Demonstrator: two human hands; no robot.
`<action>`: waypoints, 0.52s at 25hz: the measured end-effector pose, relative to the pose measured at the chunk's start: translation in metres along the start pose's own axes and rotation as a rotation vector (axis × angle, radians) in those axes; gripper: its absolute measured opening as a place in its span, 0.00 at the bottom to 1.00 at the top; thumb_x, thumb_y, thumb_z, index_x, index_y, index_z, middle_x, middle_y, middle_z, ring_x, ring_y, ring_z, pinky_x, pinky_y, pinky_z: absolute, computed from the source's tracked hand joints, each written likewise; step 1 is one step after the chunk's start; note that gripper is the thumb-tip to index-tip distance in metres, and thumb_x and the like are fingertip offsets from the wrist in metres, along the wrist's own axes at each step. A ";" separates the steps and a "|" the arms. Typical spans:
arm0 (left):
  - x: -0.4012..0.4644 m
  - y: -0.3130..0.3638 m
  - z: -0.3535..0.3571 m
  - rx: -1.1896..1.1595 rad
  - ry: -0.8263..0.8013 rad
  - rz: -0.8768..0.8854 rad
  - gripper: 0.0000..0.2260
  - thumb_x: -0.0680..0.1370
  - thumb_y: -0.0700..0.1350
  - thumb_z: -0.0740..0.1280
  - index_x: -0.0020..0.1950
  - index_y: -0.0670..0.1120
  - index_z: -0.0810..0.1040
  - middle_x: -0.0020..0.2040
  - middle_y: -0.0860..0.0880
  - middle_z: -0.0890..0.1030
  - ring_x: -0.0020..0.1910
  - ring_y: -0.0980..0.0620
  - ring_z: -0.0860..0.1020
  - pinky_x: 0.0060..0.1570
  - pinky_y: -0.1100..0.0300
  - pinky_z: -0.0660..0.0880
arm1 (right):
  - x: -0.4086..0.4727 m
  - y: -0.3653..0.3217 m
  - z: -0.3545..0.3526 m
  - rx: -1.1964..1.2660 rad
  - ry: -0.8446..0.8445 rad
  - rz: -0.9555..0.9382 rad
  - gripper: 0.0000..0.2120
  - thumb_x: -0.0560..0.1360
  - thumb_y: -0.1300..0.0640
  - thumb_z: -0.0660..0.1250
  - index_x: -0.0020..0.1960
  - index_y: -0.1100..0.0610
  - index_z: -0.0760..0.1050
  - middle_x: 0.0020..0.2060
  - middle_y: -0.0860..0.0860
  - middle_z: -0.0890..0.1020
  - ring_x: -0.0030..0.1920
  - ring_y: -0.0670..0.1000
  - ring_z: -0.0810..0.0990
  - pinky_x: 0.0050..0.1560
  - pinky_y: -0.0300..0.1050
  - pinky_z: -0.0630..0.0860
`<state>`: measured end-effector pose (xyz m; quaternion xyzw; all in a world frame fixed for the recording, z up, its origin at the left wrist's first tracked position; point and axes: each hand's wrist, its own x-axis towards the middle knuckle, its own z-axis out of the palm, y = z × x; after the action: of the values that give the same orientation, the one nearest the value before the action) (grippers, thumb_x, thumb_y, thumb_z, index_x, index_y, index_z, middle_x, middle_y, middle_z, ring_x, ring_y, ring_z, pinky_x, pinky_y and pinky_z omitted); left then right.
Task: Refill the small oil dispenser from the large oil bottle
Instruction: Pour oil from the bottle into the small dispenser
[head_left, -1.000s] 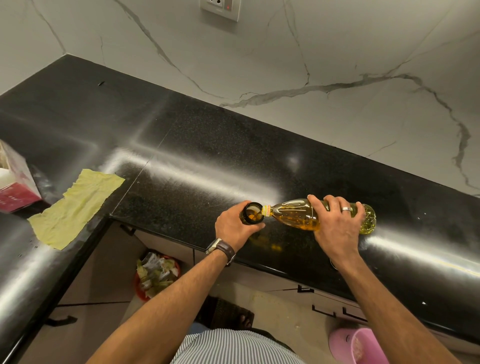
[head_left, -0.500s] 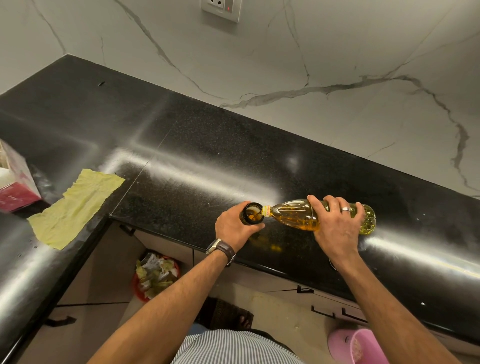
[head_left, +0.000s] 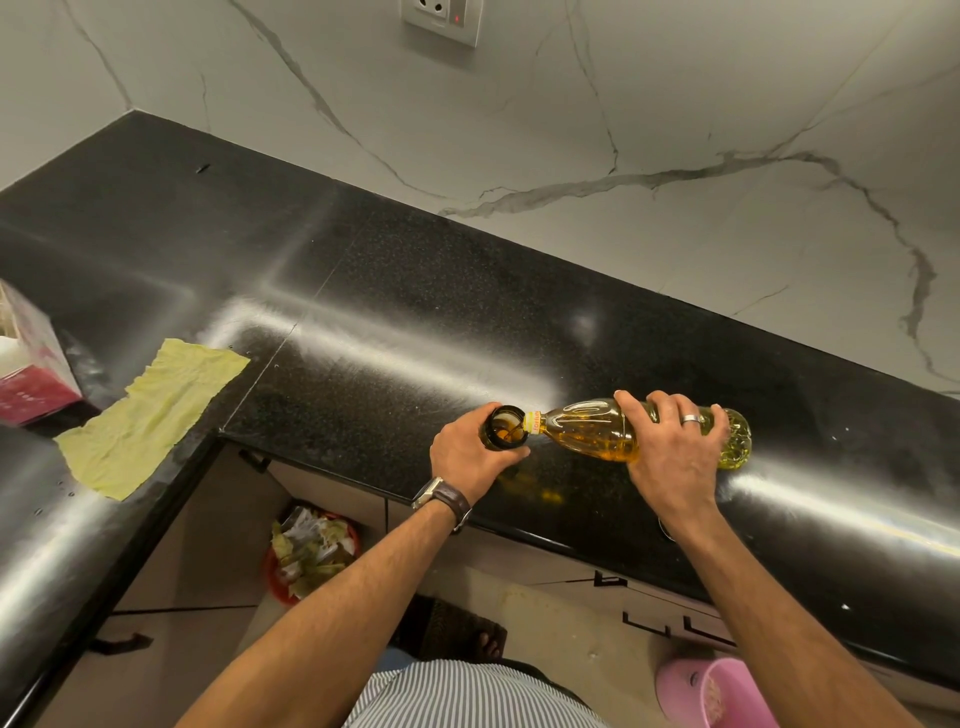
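Overhead view of a pour in progress. The large oil bottle (head_left: 587, 431) lies tipped almost level above the black stone bench (head_left: 395, 322), its mouth with a yellow neck band resting at the rim of the small oil dispenser (head_left: 505, 427) — a dark, round-mouthed vessel standing near the front edge of the bench. Yellow oil fills the lower side of the clear bottle and a thin stream shows inside the dispenser's opening.

The right hand (head_left: 675, 452) wraps over the rear half of the bottle, fingers curled across its top and a ring on 1 finger; its grip is closed around the bottle body. The left hand (head_left: 470, 451), with a wristwatch (head_left: 441, 500) on its wrist, curls around the side of the dispenser — its grip holds the vessel steady just beside the bottle's mouth.

On the left arm of the bench lie a yellow-green cloth (head_left: 150, 415) and, at the frame edge, a pink and white carton (head_left: 28, 364). Below the bench stand a red waste bin (head_left: 311, 551) filled with scraps and a pink bucket (head_left: 711, 691). A wall socket (head_left: 441, 21) is set in the marble backsplash.
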<state>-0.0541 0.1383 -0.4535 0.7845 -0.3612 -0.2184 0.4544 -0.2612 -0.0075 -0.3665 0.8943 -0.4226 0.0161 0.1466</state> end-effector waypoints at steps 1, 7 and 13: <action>0.000 0.000 0.000 0.002 0.001 0.003 0.27 0.66 0.62 0.79 0.63 0.57 0.81 0.53 0.59 0.85 0.55 0.58 0.81 0.57 0.54 0.80 | 0.000 0.000 0.000 0.000 0.005 -0.001 0.41 0.67 0.52 0.82 0.75 0.44 0.68 0.66 0.56 0.78 0.68 0.61 0.74 0.70 0.73 0.63; 0.000 -0.001 0.001 0.008 -0.002 0.007 0.27 0.66 0.64 0.78 0.63 0.57 0.81 0.54 0.59 0.85 0.55 0.58 0.81 0.57 0.53 0.80 | 0.000 0.000 -0.001 -0.003 0.000 -0.003 0.40 0.67 0.52 0.82 0.75 0.44 0.68 0.66 0.56 0.78 0.68 0.61 0.74 0.70 0.73 0.63; 0.001 -0.002 0.001 0.016 0.002 0.005 0.27 0.67 0.61 0.80 0.64 0.56 0.81 0.54 0.58 0.85 0.55 0.58 0.81 0.57 0.55 0.80 | 0.001 0.000 -0.002 -0.005 -0.001 -0.008 0.41 0.67 0.52 0.82 0.75 0.44 0.68 0.66 0.56 0.78 0.68 0.61 0.75 0.70 0.74 0.64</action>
<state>-0.0534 0.1380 -0.4553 0.7875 -0.3642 -0.2135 0.4490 -0.2603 -0.0075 -0.3646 0.8955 -0.4193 0.0142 0.1485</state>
